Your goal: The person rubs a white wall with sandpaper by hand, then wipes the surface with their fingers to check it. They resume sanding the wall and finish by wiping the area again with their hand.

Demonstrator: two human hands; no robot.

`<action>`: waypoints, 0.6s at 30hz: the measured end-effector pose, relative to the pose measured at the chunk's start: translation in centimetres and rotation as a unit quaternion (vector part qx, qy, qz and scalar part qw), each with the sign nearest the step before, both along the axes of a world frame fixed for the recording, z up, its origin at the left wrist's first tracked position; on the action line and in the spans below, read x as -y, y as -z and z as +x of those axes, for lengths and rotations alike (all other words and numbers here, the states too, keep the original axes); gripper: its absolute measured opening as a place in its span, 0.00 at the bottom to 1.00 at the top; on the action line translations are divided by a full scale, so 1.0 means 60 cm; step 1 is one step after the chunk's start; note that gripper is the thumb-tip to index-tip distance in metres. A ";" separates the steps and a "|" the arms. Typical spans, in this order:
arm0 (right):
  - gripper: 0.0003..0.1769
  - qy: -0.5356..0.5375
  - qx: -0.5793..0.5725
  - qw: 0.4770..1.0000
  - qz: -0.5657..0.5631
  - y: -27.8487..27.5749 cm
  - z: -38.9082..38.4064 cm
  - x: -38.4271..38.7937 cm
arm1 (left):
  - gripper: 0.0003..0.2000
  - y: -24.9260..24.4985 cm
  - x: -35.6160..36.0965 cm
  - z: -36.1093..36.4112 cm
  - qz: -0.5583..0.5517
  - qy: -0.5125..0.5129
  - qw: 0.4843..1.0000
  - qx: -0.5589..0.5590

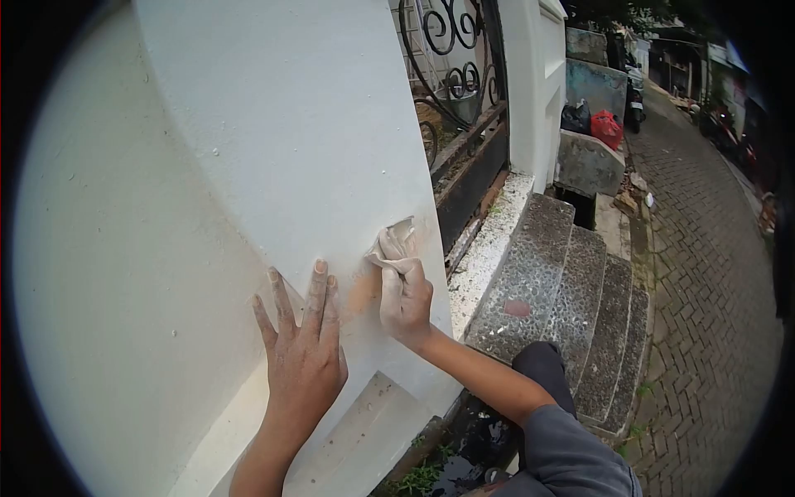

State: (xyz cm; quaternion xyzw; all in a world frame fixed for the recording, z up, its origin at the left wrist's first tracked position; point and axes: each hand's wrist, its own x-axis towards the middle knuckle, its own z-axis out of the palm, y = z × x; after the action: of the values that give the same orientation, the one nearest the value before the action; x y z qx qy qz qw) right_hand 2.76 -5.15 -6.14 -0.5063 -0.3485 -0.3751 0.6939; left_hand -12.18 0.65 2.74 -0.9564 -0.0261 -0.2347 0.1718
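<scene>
My left hand (302, 344) lies flat against a white plastered pillar (290, 124), fingers spread and pointing up. To its right, my right hand (404, 298) presses a folded piece of sandpaper (396, 243) against the pillar near its right edge. A tan, rubbed patch (362, 291) shows on the white surface just left of the right hand. Both hands are dusted with white powder.
A black wrought-iron gate (464, 99) stands right of the pillar, with another white pillar (530, 74) beyond. Pebbled concrete steps (571, 290) descend to a brick-paved lane (704, 273). Red and black bags (598, 124) and parked motorbikes sit farther off. My dark-trousered knee (542, 364) is below.
</scene>
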 end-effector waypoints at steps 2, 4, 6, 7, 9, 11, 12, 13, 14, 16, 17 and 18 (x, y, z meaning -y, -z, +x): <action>0.04 0.011 0.036 0.999 -0.019 0.024 0.054 0.013 | 0.33 0.008 -0.004 -0.001 0.001 0.006 1.000 0.017; 0.06 0.000 -0.099 0.995 0.000 0.026 0.131 0.044 | 0.37 0.012 -0.005 -0.002 0.008 0.005 1.000 0.028; 0.08 -0.040 -0.297 0.951 0.071 0.057 0.248 0.100 | 0.38 0.010 -0.006 -0.004 -0.015 0.010 0.999 0.031; 0.09 -0.066 -0.351 0.926 0.121 0.090 0.299 0.122 | 0.38 0.011 -0.005 -0.006 -0.026 0.013 0.999 0.032; 0.08 -0.210 -0.340 0.905 0.144 0.066 0.240 0.164 | 0.37 0.009 -0.010 -0.008 0.004 0.008 0.999 0.052; 0.07 -0.283 -0.402 0.867 0.083 0.097 0.207 0.186 | 0.36 0.012 -0.017 -0.007 0.041 -0.002 0.996 0.075; 0.07 -0.311 -0.435 0.842 0.072 0.117 0.189 0.193 | 0.36 0.017 -0.022 -0.005 0.061 -0.006 0.995 0.085; 0.08 -0.345 -0.470 0.809 0.074 0.139 0.180 0.196 | 0.36 0.017 -0.028 0.002 0.083 -0.006 0.992 0.100; 0.08 -0.377 -0.498 0.777 0.075 0.160 0.181 0.198 | 0.36 0.021 -0.034 0.004 0.089 -0.003 0.991 0.100; 0.12 -0.422 -0.532 0.731 0.071 0.188 0.180 0.212 | 0.36 0.038 -0.044 0.007 0.091 0.009 0.991 0.100; 0.13 -0.430 -0.552 0.711 0.064 0.195 0.175 0.218 | 0.36 0.039 -0.045 0.013 0.102 0.007 0.989 0.111; 0.13 -0.446 -0.545 0.706 0.073 0.192 0.171 0.228 | 0.36 0.038 -0.042 0.015 0.109 0.002 0.987 0.119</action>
State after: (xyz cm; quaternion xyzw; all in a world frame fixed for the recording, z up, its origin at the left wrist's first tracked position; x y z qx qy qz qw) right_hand 13.02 -18.81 -17.67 -0.3564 -0.0660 0.2950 0.8841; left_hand -11.27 3.17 0.47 -0.8973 -0.0193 -0.3487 0.2700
